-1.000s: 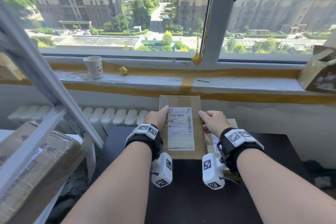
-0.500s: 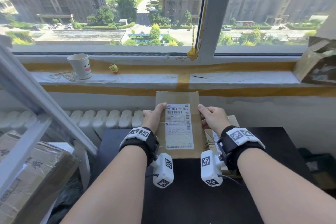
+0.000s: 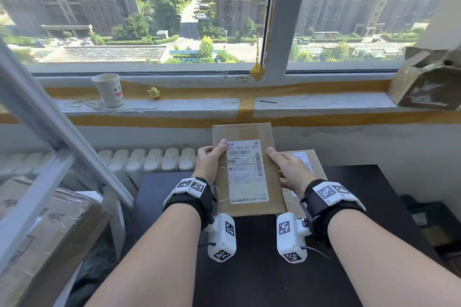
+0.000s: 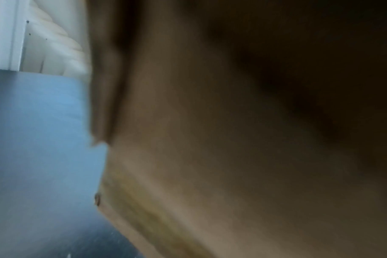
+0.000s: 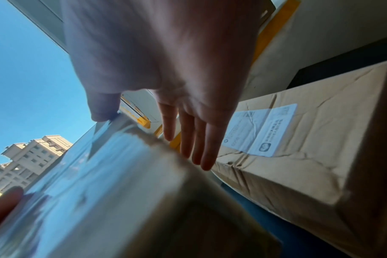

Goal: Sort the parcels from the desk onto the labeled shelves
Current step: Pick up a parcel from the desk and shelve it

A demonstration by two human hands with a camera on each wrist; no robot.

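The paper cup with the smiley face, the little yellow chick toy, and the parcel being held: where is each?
paper cup (image 3: 109,91): head view, on its printed side wall.
yellow chick toy (image 3: 154,92): head view, on its body.
held parcel (image 3: 247,172): head view, on its white shipping label.

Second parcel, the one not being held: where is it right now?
In the head view the second parcel lies on the dark desk, right of centre, behind the right hand and partly hidden by the held parcel.
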